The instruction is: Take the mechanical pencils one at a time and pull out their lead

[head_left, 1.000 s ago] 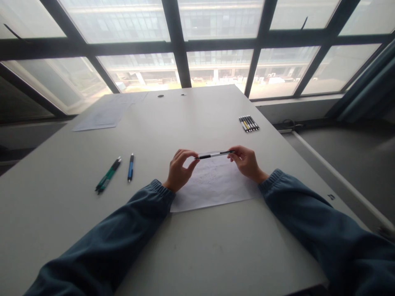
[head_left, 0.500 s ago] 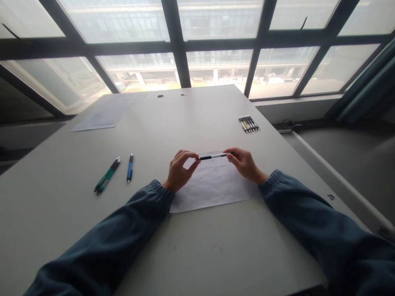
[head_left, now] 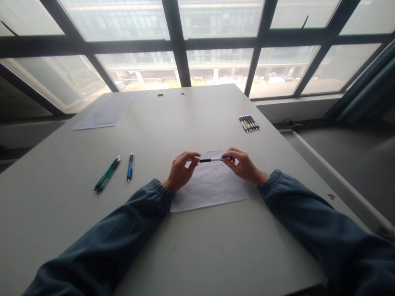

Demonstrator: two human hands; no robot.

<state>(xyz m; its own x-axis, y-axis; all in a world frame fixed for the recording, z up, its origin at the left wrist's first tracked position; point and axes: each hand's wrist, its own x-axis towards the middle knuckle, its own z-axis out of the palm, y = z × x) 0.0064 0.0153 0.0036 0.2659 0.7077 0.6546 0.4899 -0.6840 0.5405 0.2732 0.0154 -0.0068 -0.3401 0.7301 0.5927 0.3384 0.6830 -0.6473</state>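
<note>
A black and white pen (head_left: 212, 160) lies level between my two hands, above a white sheet of paper (head_left: 212, 193) with faint marks. My left hand (head_left: 182, 168) pinches its black grip end between thumb and fingers. Around the other end are closed the thumb and fingers of my right hand (head_left: 242, 164). The fingertips hide both ends of the pen. Left of the paper, a blue pen (head_left: 130, 166) rests on the white table (head_left: 197, 255).
Green pens (head_left: 107, 175) lie side by side farther left. At the back right is a row of several black, white and yellow pens (head_left: 249, 123). More paper sheets (head_left: 98, 117) are spread at the far left, before large windows (head_left: 219, 65).
The pen has tipped slightly nearer to level, its right end a little lower. The fingers of my right hand have shifted along its end. The other pens and papers stay put.
</note>
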